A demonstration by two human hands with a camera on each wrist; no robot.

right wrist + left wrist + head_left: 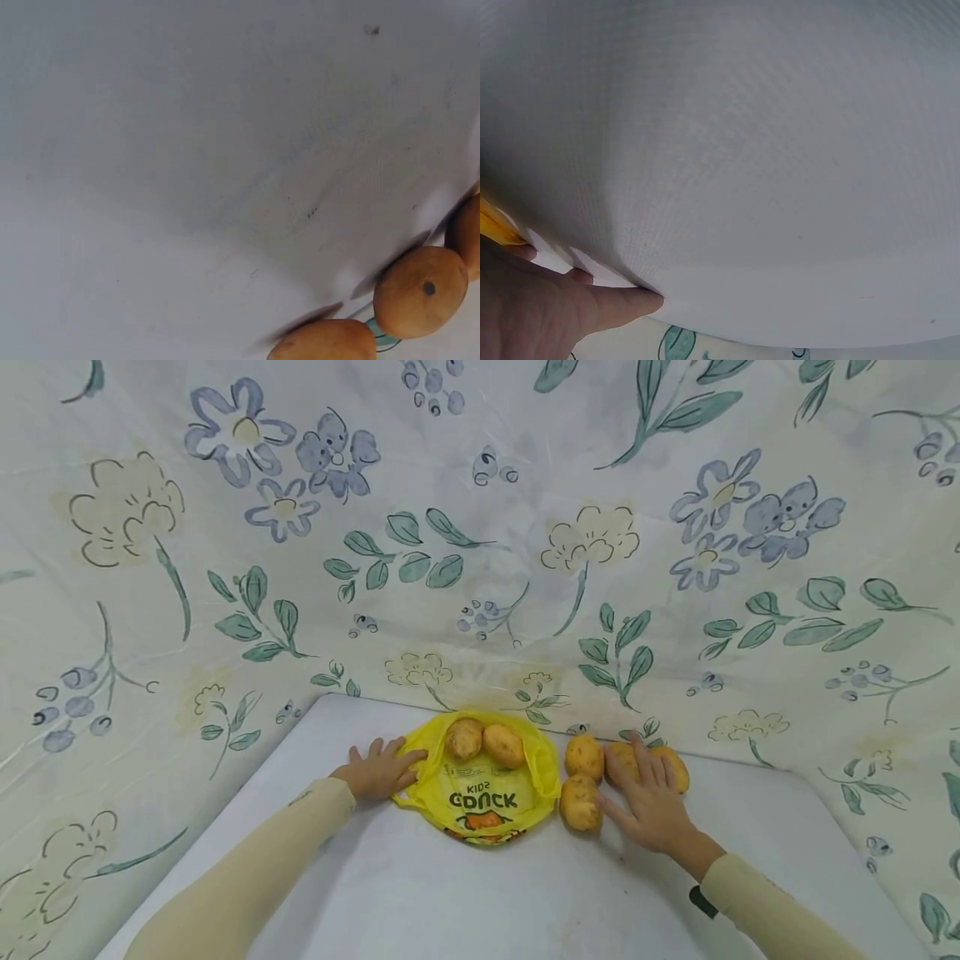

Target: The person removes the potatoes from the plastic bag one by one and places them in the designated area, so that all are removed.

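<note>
From the head camera, the left hand (378, 770) lies flat, fingers spread, on the left edge of the yellow plastic bag (480, 793), which holds two potatoes (483, 742) in its open mouth. The right hand (651, 797) rests with straight, slightly spread fingers over the loose potatoes (583, 777) just right of the bag, touching at least two. These round potatoes could roll off across the white counter (420, 893) if nudged, and the thin bag could slide or close.

The left wrist camera shows fingers (622, 304) extended on the counter, with a sliver of the bag at the frame's left edge.

The right wrist camera shows potatoes only; the fingers themselves cannot be told there.
</note>
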